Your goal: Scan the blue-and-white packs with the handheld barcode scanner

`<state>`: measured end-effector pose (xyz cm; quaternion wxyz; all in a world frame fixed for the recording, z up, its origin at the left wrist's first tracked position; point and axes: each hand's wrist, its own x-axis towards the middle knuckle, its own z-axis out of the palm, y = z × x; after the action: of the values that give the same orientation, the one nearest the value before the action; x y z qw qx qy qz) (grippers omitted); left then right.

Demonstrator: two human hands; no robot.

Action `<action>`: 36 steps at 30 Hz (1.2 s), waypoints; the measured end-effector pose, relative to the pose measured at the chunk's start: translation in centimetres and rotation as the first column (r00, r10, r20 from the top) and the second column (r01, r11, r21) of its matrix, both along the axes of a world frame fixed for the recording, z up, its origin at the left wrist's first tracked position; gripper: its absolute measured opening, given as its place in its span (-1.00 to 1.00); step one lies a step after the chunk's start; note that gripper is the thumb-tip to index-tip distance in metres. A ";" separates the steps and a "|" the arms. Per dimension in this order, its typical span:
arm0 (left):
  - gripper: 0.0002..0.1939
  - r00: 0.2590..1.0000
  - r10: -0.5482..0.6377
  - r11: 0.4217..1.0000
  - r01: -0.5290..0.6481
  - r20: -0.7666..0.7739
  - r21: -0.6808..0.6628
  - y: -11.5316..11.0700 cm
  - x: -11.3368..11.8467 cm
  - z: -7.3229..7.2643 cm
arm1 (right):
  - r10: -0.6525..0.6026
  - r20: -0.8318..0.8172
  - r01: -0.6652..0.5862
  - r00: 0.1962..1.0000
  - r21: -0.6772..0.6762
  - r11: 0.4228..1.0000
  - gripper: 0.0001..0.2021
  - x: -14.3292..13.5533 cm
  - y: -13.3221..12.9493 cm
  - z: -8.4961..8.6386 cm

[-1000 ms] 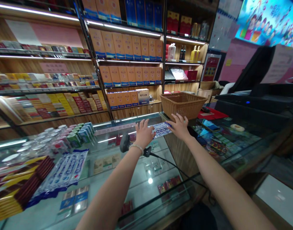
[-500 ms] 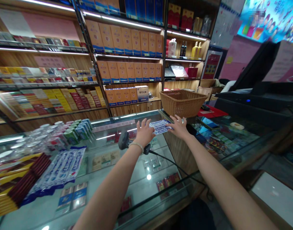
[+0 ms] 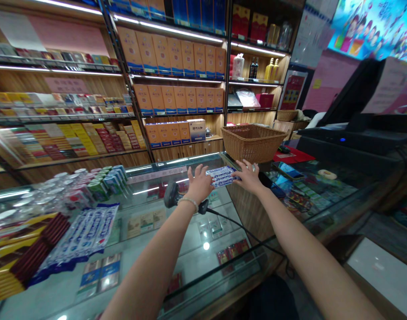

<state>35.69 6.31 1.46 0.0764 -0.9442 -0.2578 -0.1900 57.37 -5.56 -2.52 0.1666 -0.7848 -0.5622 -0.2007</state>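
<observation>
Several blue-and-white wrapped sticks lie side by side on the glass counter, between my hands. My left hand is at their left end, fingers spread, with a beaded bracelet on the wrist. At their right end is my right hand, fingers apart and fingertips touching the wrappers; a ring shows on one finger. A black handheld scanner lies under and beside my left wrist, its cable running to the right. More of the same blue-and-white sticks lie in a row at the left.
A wicker basket stands just behind my right hand. Yellow-and-brown packets and small cylindrical containers occupy the left of the counter. A phone and a dark monitor are at the right. Stocked shelves stand behind.
The view has shifted slightly. My hands stay at the two ends of the sticks, nearly unmoved.
</observation>
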 end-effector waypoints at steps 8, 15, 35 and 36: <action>-0.91 1.000 0.003 1.000 -0.003 -0.002 -0.013 -0.3 -0.4 0.6 | 0.003 0.018 -0.004 1.000 0.029 1.000 -0.89 -0.2 -0.1 -0.1; -0.85 0.995 0.065 0.998 -0.063 0.075 -0.030 -0.4 -1.3 2.4 | -0.007 0.012 0.006 1.000 0.049 0.999 -0.85 -1.1 -0.4 2.7; -0.77 0.916 0.242 0.970 -0.239 0.320 -0.050 4.8 -18.1 7.3 | 0.222 -0.017 -0.207 0.975 0.305 0.930 -0.79 -16.1 6.3 8.1; -0.76 0.911 0.258 0.966 -0.254 0.321 -0.055 4.8 -19.1 7.1 | 0.241 -0.016 -0.224 0.970 0.312 0.923 -0.79 -17.0 6.6 7.9</action>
<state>16.60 11.12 8.52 0.0513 -0.8585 -0.3893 -0.3299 40.38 1.02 5.38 0.3248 -0.6821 -0.6083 -0.2433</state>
